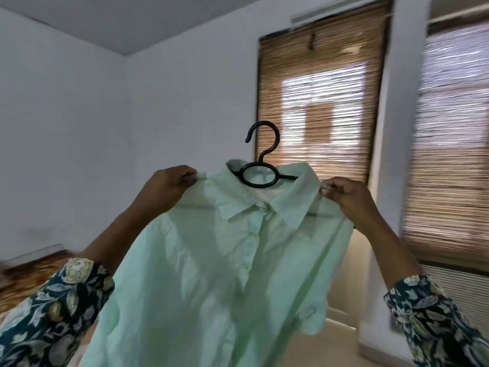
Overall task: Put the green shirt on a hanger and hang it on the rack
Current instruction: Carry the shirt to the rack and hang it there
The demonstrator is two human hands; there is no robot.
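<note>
Pinching the green shirt (225,260) at its shoulders, left hand (169,186) at 9 o'clock, right hand (349,197) at 3, I hold it mid-air on the hanger (260,166). Hanger bar runs 9-to-3, hook up at 12, tip toward 9. Bare wall (132,115) lies open toward 10, blinds (317,102) at 1.

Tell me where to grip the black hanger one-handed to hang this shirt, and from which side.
Probably the ring of the hanger, below the hook: it shows bare at the collar of the green shirt, the arms lie mostly under cloth. Come from the right with the right hand; the hook opens left and must be free.
</note>
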